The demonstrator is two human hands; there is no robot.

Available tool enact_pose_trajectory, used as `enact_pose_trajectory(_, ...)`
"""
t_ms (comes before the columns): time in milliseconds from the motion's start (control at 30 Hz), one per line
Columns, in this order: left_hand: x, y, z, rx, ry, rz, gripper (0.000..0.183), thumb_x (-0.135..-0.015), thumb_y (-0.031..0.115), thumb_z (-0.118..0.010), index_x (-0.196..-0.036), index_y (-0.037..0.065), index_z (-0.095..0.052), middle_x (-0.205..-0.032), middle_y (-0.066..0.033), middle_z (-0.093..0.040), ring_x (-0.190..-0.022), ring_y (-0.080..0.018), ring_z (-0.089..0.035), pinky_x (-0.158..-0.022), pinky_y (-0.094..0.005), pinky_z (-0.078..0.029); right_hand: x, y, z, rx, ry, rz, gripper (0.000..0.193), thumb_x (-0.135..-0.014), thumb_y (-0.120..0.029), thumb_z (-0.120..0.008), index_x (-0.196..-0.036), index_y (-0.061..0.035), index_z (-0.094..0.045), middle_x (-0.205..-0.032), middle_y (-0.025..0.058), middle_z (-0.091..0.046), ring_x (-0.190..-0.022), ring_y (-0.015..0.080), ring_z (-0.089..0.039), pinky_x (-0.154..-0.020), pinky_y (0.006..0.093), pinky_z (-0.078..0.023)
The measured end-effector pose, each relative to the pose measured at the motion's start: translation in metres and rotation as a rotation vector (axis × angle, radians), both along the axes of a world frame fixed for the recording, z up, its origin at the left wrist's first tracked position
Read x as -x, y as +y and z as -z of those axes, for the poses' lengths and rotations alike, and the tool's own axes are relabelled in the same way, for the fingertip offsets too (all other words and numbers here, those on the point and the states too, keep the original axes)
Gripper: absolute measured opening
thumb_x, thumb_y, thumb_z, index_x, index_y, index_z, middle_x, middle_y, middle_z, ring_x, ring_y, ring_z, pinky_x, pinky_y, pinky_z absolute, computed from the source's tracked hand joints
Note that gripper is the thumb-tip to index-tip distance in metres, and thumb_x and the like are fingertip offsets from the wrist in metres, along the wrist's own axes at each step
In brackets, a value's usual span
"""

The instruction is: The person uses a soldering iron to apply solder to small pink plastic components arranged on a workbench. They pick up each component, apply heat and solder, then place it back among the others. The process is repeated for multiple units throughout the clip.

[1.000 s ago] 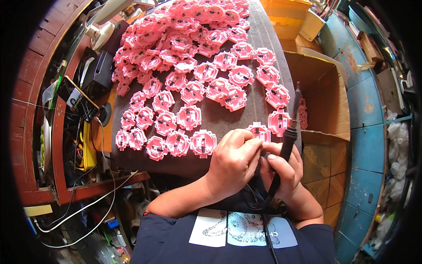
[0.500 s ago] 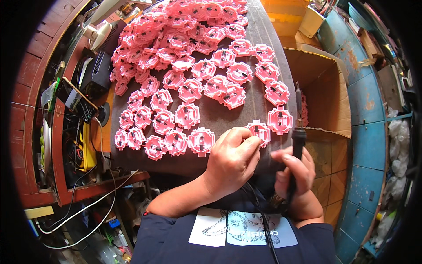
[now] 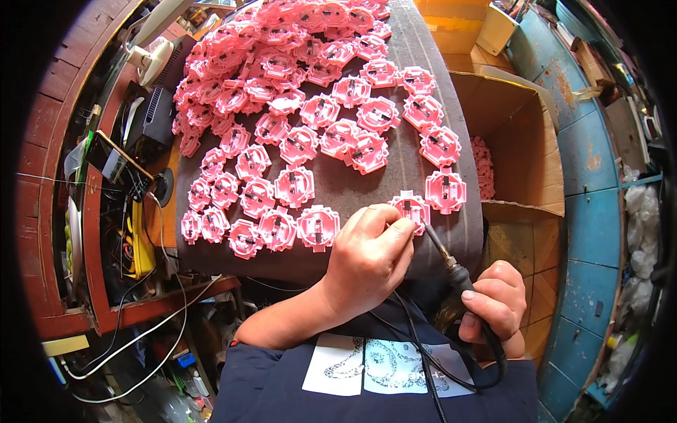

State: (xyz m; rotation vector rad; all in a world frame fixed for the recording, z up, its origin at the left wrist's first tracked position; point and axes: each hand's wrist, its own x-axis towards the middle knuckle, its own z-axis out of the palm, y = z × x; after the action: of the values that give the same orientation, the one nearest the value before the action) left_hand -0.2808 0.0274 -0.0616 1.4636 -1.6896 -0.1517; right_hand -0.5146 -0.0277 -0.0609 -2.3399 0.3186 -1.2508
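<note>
Right fingers (image 3: 503, 299) hold a black-handled soldering iron (image 3: 458, 275).

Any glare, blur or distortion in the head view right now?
All in the head view: pink pile pale, washed out in places; blue cabinet bowed near the picture's dark rim; soldering iron without obvious motion blur.

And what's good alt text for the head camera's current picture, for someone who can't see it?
A person's right hand points a black soldering iron at a pink plastic part, the left hand pinched closed at its near edge. More pink parts lie spread and heaped on a dark surface, near an open cardboard box.
</note>
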Motion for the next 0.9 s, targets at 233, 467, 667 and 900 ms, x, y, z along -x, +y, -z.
enact_pose_trajectory(233, 0.0003, 0.0003, 0.0004, 0.006, 0.002, 0.003, 0.025, -0.081, -0.004, -0.080, -0.105, 0.000, -0.074, -0.098, -0.0138, -0.068, -0.085, -0.0320, -0.069, -0.075, -0.0403, -0.057, -0.0011, -0.0003, 0.0008, 0.013, 0.012, -0.008, 0.025, -0.088, -0.011, -0.071, -0.112, -0.0056, -0.068, -0.074, 0.0037, -0.059, -0.059, 0.0215, -0.053, -0.053, 0.0361, -0.040)
enact_pose_trajectory(467, 0.0000, 0.0004, -0.0001, -0.002, 0.004, 0.011, 0.024, -0.081, -0.003, -0.080, -0.104, 0.000, -0.073, -0.099, -0.0137, -0.066, -0.087, -0.0323, -0.068, -0.077, -0.0410, -0.056, -0.0015, 0.0003, 0.0010, 0.014, 0.008, -0.007, 0.023, -0.090, -0.015, -0.071, -0.111, -0.0063, -0.069, -0.074, 0.0035, -0.058, -0.059, 0.0214, -0.052, -0.052, 0.0362, -0.039)
enact_pose_trajectory(667, 0.0005, 0.0014, 0.0014, -0.008, 0.013, 0.012, 0.022, -0.083, -0.001, -0.078, -0.104, 0.000, -0.072, -0.099, -0.0132, -0.064, -0.091, -0.0331, -0.066, -0.080, -0.0427, -0.056, -0.0015, -0.0002, -0.0008, 0.019, 0.025, -0.016, 0.021, -0.093, -0.020, -0.072, -0.109, -0.0069, -0.070, -0.072, 0.0026, -0.055, -0.058, 0.0210, -0.051, -0.052, 0.0360, -0.037)
enact_pose_trajectory(900, -0.0001, 0.0000, 0.0007, 0.005, 0.002, 0.009, 0.024, -0.082, -0.003, -0.079, -0.105, 0.000, -0.073, -0.098, -0.0136, -0.066, -0.087, -0.0324, -0.068, -0.077, -0.0414, -0.056, -0.0002, -0.0007, -0.0029, 0.017, 0.042, -0.011, 0.018, -0.094, -0.019, -0.071, -0.108, -0.0076, -0.070, -0.072, 0.0028, -0.056, -0.059, 0.0208, -0.052, -0.053, 0.0363, -0.038)
